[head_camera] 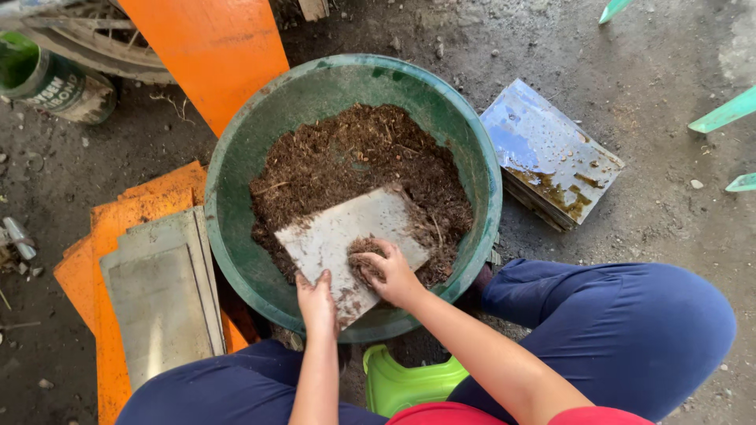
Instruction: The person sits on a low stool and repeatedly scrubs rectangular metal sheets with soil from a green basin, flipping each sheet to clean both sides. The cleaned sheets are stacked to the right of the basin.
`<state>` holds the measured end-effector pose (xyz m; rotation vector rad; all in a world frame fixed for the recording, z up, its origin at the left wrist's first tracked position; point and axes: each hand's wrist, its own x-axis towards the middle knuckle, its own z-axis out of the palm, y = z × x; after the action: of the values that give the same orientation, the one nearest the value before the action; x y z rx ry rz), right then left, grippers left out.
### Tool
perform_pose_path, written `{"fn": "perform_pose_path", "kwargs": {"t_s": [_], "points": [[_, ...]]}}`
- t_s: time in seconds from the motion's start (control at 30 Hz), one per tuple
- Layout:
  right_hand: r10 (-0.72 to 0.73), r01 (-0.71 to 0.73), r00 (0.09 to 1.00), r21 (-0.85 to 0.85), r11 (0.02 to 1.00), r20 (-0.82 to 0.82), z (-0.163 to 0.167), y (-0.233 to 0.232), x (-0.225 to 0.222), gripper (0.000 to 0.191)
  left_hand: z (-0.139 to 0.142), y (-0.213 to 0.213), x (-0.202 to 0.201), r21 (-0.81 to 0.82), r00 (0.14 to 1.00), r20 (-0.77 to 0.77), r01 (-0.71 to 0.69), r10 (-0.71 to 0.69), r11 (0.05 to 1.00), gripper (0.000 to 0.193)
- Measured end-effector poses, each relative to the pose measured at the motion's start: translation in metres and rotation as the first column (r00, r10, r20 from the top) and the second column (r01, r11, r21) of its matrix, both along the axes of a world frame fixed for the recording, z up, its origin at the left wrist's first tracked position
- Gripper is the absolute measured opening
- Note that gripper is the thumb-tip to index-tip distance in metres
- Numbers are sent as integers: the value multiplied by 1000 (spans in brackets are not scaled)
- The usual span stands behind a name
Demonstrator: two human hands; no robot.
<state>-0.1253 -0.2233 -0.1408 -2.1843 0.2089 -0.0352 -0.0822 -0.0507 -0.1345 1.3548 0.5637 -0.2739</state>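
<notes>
Left hand: the left hand (pixel 316 303) clamps the near edge of the grey tile (pixel 352 246), thumb on top and fingers closed under it, so the tile sits tilted over the soil like a ramp.
Right hand: the right hand (pixel 387 273) rests on the tile just right of the left thumb, fingers curled shut around a clump of brown soil (pixel 364 250) and pressing it to the tile face.
Soil: the brown fibrous soil (pixel 354 153) lies heaped beyond the fingertips, inside the green basin (pixel 236 197).
Ground: dark gritty floor (pixel 646 47); the basin stands between the person's knees, above a green stool (pixel 402 382).
Left of the hands: grey tiles stacked on orange boards (pixel 90 260).
Right of the hands: a wet blue-grey tile stack (pixel 547 153).
</notes>
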Motion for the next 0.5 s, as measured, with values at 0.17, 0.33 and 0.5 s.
{"fn": "perform_pose_path", "kwargs": {"t_s": [0.17, 0.33, 0.5], "points": [[-60, 54, 996, -91, 994, -64, -43, -28, 4, 43, -17, 41, -19, 86, 997, 77, 25, -32, 996, 66], [-209, 129, 926, -257, 958, -315, -84, -75, 16, 56, -25, 56, -30, 14, 990, 128, 57, -59, 998, 59], [-245, 69, 897, -431, 900, -367, -103, -95, 28, 62, -19, 71, -36, -1, 997, 72, 29, -29, 1000, 60]]}}
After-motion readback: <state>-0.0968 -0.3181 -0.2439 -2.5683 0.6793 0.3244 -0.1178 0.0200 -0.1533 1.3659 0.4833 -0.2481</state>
